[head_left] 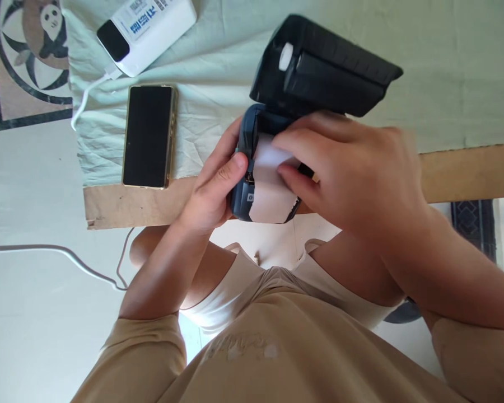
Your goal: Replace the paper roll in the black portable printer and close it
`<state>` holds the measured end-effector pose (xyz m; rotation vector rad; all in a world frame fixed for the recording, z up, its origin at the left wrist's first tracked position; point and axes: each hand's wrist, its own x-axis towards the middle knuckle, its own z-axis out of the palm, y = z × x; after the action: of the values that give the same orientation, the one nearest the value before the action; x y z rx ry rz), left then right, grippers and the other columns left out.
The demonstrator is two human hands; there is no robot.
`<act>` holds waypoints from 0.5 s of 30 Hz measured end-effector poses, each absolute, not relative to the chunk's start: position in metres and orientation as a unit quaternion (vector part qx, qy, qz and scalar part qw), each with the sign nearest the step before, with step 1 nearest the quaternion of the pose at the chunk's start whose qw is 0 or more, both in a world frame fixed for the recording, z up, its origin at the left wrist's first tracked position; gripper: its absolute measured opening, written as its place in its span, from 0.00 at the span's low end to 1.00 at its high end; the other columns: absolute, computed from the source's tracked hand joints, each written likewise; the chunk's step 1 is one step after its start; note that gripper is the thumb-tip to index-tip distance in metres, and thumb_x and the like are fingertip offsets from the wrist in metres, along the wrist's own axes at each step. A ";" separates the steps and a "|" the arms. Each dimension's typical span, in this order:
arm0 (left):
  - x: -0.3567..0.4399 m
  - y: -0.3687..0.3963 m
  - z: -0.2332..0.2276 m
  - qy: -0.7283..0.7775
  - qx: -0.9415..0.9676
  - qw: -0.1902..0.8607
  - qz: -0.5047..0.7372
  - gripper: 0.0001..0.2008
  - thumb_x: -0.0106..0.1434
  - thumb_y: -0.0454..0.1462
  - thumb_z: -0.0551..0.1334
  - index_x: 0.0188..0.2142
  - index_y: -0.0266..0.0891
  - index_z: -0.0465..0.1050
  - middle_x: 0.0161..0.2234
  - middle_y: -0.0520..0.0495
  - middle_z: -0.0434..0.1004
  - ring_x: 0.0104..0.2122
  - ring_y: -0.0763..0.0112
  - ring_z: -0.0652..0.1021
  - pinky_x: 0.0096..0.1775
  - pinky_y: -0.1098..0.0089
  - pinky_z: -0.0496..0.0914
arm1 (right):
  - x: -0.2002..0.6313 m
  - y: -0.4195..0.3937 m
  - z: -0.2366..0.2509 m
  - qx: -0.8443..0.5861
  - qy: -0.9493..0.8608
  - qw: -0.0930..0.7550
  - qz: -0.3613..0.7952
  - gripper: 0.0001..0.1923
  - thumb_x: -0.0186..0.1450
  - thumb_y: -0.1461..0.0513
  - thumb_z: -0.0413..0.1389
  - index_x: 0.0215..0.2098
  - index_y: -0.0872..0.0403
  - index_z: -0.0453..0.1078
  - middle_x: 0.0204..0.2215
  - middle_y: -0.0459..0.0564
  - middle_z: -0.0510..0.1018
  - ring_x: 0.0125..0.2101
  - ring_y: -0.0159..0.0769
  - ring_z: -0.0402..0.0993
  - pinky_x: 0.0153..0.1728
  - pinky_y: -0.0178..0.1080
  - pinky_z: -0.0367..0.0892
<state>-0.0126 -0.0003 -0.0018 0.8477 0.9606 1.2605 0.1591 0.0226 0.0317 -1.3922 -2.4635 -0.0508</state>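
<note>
A dark portable printer (240, 206) is held over the table's near edge, its black lid (336, 64) swung up and away from me. My left hand (213, 193) grips the printer's left side, thumb on the rim and fingers partly hidden underneath. White paper (273, 187) lies in the open bay, and its torn end hangs over the printer's front. My right hand (357, 168) is bent over the bay, with thumb and fingertips closed on the paper. The bay's right part is hidden behind that hand.
On the pale green cloth (457, 73) a phone (148, 137) lies left of the printer. Behind it is a white power bank (155, 36) with a white cable (84, 101) plugged in. The wooden table edge (470, 170) runs in front of my lap.
</note>
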 end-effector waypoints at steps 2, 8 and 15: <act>-0.015 0.000 -0.003 0.402 0.390 0.623 0.546 0.22 0.67 0.55 0.64 0.52 0.46 0.80 0.53 0.46 0.81 0.72 0.50 0.65 0.67 0.60 0.68 | 0.161 0.023 0.031 -0.467 -0.868 0.163 -0.031 0.04 0.66 0.57 0.57 0.39 0.41 0.74 0.30 0.39 0.81 0.20 0.36 0.67 0.21 0.42 0.45; -0.017 0.001 -0.006 0.420 0.371 0.620 0.550 0.20 0.66 0.55 0.65 0.47 0.45 0.80 0.55 0.46 0.81 0.74 0.50 0.63 0.67 0.60 0.68 | 0.177 0.025 0.050 -0.405 -0.864 0.249 0.166 0.11 0.60 0.61 0.61 0.42 0.47 0.69 0.29 0.36 0.78 0.18 0.26 0.64 0.18 0.37 0.56; -0.026 0.004 -0.006 0.371 0.307 0.674 0.559 0.14 0.71 0.48 0.62 0.46 0.43 0.79 0.56 0.47 0.81 0.73 0.51 0.65 0.66 0.56 0.71 | 0.230 0.050 0.042 -0.422 -0.762 0.386 0.305 0.22 0.76 0.53 0.39 0.60 0.36 0.69 0.48 0.49 0.75 0.43 0.42 0.79 0.27 0.42 0.71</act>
<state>-0.0255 0.0041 -0.0064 0.6908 0.8358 1.2587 0.2299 0.0498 0.0425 -1.0738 -1.9390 0.7761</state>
